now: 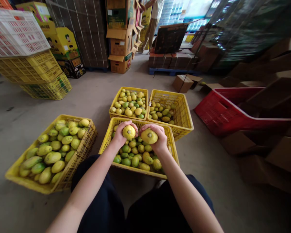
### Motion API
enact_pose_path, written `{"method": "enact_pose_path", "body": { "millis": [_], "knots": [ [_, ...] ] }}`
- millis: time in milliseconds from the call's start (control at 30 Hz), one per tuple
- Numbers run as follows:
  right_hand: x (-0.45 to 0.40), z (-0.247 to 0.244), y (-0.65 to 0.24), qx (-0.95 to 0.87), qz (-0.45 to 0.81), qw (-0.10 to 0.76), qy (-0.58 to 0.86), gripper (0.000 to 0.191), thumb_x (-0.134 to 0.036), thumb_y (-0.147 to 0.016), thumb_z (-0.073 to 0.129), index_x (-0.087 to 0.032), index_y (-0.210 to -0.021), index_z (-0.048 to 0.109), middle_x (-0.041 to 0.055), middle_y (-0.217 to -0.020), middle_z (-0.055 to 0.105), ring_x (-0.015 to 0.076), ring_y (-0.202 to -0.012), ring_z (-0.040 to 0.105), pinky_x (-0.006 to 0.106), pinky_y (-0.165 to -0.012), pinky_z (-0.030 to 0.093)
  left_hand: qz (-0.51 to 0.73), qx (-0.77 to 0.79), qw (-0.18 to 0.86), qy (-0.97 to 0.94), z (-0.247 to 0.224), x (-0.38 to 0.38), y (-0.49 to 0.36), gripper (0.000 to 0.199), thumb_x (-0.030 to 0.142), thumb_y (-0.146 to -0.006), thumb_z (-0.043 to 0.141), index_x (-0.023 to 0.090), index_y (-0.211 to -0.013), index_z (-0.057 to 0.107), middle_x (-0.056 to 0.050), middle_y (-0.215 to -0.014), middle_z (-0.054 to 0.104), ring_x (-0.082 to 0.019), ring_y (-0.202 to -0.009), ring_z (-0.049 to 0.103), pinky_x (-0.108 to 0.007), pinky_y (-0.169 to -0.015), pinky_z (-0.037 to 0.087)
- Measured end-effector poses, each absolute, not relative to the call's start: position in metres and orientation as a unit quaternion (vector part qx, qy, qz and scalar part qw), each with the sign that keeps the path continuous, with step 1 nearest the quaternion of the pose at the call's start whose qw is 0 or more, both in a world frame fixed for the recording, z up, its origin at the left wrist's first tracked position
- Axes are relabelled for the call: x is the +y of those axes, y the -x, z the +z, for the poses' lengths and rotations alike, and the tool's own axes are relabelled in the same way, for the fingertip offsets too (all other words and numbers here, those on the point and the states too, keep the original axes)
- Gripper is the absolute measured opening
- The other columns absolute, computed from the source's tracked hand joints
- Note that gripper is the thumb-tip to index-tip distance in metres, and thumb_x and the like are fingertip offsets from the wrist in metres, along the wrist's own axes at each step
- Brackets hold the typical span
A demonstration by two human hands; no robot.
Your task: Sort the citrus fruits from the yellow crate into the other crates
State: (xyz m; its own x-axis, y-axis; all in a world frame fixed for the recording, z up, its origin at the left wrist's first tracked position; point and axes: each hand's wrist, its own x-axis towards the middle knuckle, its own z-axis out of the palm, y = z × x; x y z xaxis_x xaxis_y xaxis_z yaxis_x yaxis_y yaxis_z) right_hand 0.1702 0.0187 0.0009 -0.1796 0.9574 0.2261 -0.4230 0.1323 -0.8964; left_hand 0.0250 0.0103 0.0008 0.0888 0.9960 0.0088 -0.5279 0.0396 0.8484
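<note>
My left hand (121, 134) is wrapped round a yellow lemon (129, 132), its stem end facing me. In my right hand (160, 136) is a larger yellow lemon (149, 136). Both hands are above the near end of a yellow crate (174, 152) that holds green and yellow lemons (135, 161). Touching its far side are two more yellow crates: the left one (111, 106) is well filled with lemons, while the right one (185, 113) has fewer, gathered toward its left side.
A full yellow crate of lemons (52, 157) stands on the floor at the left. Stacked crates (41, 66) rise behind it. A red crate (215, 113) and cardboard boxes (252, 161) lie at the right. A person (154, 22) stands in the background beside stacked cartons (118, 47).
</note>
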Motion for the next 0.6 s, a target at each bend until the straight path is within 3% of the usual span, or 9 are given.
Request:
{"method": "enact_pose_path", "body": {
  "millis": [267,400,500,600],
  "knots": [
    [0.018,0.001,-0.17,-0.48,0.601,0.579,0.27,0.025,-0.032,-0.074,0.058,-0.019,-0.059,0.074,0.0039,-0.064,0.069,0.0186,-0.059,0.062,0.031,-0.061,0.049,0.593,0.319,0.643,-0.366,0.001,0.011,-0.025,0.031,0.035,-0.074,0.054,0.014,-0.054,0.063,-0.002,-0.054,0.059,-0.012,-0.047,0.057,-0.024,-0.049,0.045],
    [0.022,0.001,-0.168,-0.421,0.639,0.565,0.309,0.029,-0.04,-0.074,0.06,-0.017,-0.06,0.071,0.0042,-0.063,0.068,0.0166,-0.056,0.061,0.027,-0.055,0.049,0.588,0.34,0.676,-0.286,0.003,0.015,-0.026,0.041,0.042,-0.085,0.047,0.014,-0.058,0.061,-0.002,-0.057,0.061,-0.011,-0.046,0.057,-0.022,-0.044,0.045],
    [0.027,0.002,-0.167,-0.311,0.705,0.539,0.34,0.032,-0.047,-0.079,0.058,-0.018,-0.075,0.07,0.0025,-0.065,0.068,0.0163,-0.055,0.062,0.026,-0.049,0.051,0.589,0.351,0.708,-0.167,0.005,0.02,-0.024,0.046,0.048,-0.093,0.036,0.016,-0.08,0.067,-0.003,-0.069,0.067,-0.012,-0.053,0.062,-0.022,-0.048,0.051],
    [0.032,0.002,-0.169,-0.216,0.77,0.507,0.322,0.03,-0.041,-0.085,0.05,-0.018,-0.094,0.067,0.0038,-0.07,0.07,0.019,-0.061,0.066,0.027,-0.048,0.054,0.602,0.33,0.723,-0.074,0.005,0.023,-0.022,0.042,0.043,-0.096,0.034,0.017,-0.109,0.064,-0.005,-0.083,0.071,-0.015,-0.069,0.068,-0.023,-0.058,0.057]
  ]
}}
